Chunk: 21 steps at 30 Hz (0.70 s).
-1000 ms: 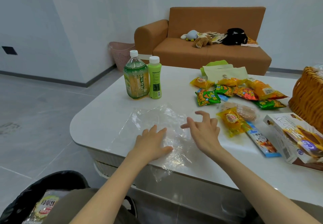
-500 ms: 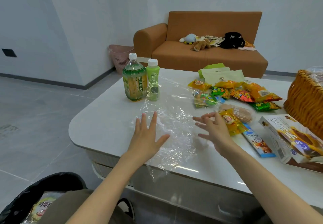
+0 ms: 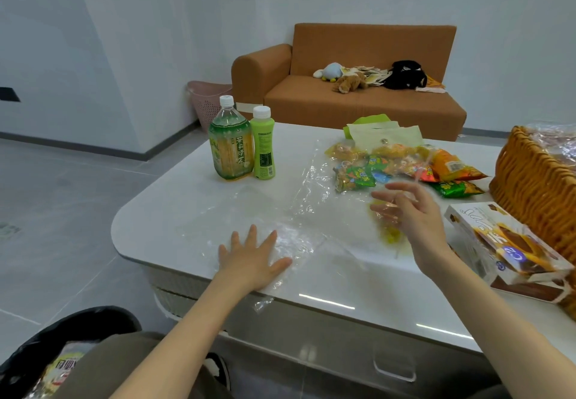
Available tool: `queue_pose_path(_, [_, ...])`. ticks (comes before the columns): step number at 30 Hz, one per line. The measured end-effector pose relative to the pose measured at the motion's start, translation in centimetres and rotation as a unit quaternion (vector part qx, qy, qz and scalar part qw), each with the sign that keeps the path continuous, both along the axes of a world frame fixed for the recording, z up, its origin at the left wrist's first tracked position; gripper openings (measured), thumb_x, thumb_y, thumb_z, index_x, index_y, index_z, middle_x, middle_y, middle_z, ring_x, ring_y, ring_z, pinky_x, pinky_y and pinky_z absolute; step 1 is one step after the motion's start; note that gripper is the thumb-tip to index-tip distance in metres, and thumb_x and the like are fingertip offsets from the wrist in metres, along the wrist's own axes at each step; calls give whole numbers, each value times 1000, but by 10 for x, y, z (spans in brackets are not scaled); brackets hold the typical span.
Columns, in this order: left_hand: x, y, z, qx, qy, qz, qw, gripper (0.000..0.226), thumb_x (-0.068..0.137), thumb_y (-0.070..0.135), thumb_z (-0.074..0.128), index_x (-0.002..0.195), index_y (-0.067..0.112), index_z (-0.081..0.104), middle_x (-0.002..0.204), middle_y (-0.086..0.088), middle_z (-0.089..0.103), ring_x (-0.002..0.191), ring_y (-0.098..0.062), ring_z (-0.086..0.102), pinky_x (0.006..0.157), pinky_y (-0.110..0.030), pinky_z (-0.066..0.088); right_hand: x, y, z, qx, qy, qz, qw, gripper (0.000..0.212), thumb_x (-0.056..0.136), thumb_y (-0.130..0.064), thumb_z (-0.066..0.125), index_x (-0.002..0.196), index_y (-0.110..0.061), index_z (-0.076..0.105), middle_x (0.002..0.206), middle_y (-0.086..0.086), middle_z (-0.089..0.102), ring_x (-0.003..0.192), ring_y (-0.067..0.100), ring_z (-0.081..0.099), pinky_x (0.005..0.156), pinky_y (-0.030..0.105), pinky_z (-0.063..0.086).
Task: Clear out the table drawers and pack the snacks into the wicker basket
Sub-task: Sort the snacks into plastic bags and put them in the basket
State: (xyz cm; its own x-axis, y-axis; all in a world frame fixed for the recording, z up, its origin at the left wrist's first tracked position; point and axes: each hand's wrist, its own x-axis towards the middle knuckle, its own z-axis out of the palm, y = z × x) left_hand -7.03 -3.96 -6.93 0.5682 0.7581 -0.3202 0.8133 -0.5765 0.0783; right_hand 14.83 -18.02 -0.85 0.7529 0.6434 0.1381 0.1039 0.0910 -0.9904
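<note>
The left hand lies flat with straight, spread fingers on a clear plastic film, thin and much wrinkled, and presses it on the near edge of the tabletop, which is white, glossy and has rounded corners. The right hand is lifted over the tabletop, well apart from the left one, its fingers loosely bent. The film rises toward it, but I cannot tell if the fingers pinch it. Behind the raised film, shiny snack packets in green, yellow and orange lie in a loose heap, blurred through the plastic. At the right edge stands the wicker basket, woven of thick brown strands, and a flat cardboard snack box lies tilted just beside it. At the far left of the tabletop two plastic bottles stand upright and touching, a wide tea bottle and a slim light green bottle, both with white caps. Farther back is an orange fabric sofa against a white wall, with soft toys on it. The floor has grey tiles.
</note>
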Motion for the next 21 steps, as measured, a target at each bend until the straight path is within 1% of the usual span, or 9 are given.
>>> queue_pose_path(6, [-4, 21, 3, 45, -12, 113, 993, 72, 94, 65, 21, 153, 27, 6, 160, -13, -2, 145, -42, 3, 114, -56, 12, -5, 1, 2, 8, -57, 87, 995, 21, 98, -10, 47, 93, -20, 65, 97, -1, 74, 97, 20, 69, 88, 34, 49])
queue_pose_path(9, [6, 18, 18, 14, -212, 117, 970, 58, 102, 45, 25, 151, 14, 22, 158, -14, 17, 145, -33, 16, 116, -43, 17, -6, 0, 5, 46, -168, 87, 981, 26, 96, -11, 53, 89, -31, 68, 99, -11, 72, 101, 9, 65, 88, 24, 46])
queue_pose_path(10, [9, 15, 30, -47, -327, 147, 932, 55, 103, 43, 25, 149, 12, 28, 156, -12, 26, 143, -29, 24, 114, -39, 22, -6, -2, 6, 61, -210, 86, 972, 26, 95, -10, 54, 90, -30, 69, 100, -13, 72, 103, 7, 64, 88, 21, 46])
queue_pose_path(12, [11, 12, 55, -257, -526, 232, 777, 62, 100, 53, 22, 148, 13, 31, 151, -10, 36, 138, -29, 34, 109, -42, 31, -6, -4, 6, 80, -295, 87, 948, 23, 94, -10, 57, 90, -26, 72, 107, -10, 71, 110, 10, 61, 93, 21, 44])
queue_pose_path(14, [5, 13, 71, -432, -630, 269, 587, 81, 91, 70, 18, 150, 15, 27, 149, -14, 38, 135, -37, 38, 105, -52, 38, -3, -6, 2, 66, -393, 62, 915, 21, 91, -18, 55, 84, -25, 74, 112, -8, 70, 115, 14, 57, 97, 25, 41])
queue_pose_path(16, [-6, 19, 79, -495, -679, 283, 463, 92, 85, 79, 19, 147, 11, 32, 143, -18, 44, 128, -42, 44, 100, -56, 42, 1, -9, -3, 37, -498, 20, 866, 24, 86, -27, 52, 78, -27, 75, 111, -8, 69, 112, 21, 54, 95, 35, 41])
queue_pose_path(18, [-14, 23, 82, -508, -698, 291, 413, 86, 86, 76, 30, 137, 7, 42, 133, -18, 53, 117, -42, 55, 95, -53, 47, 7, -12, -9, 6, -575, -2, 818, 23, 86, -31, 54, 76, -31, 75, 109, -10, 69, 109, 22, 52, 91, 36, 36])
queue_pose_path(19, [-15, 23, 81, -505, -698, 295, 414, 75, 89, 66, 42, 131, 3, 46, 129, -19, 55, 108, -39, 61, 92, -49, 51, 7, -14, -10, -12, -595, 0, 803, 23, 86, -33, 54, 76, -33, 75, 109, -12, 69, 108, 21, 50, 89, 33, 31])
queue_pose_path(21, [-13, 19, 80, -458, -676, 305, 491, 46, 92, 28, 62, 124, -3, 50, 123, -20, 60, 90, -31, 70, 84, -39, 57, 9, -19, -14, -47, -627, 21, 777, 15, 84, -26, 63, 76, -33, 74, 110, -11, 69, 106, 21, 50, 85, 31, 26])
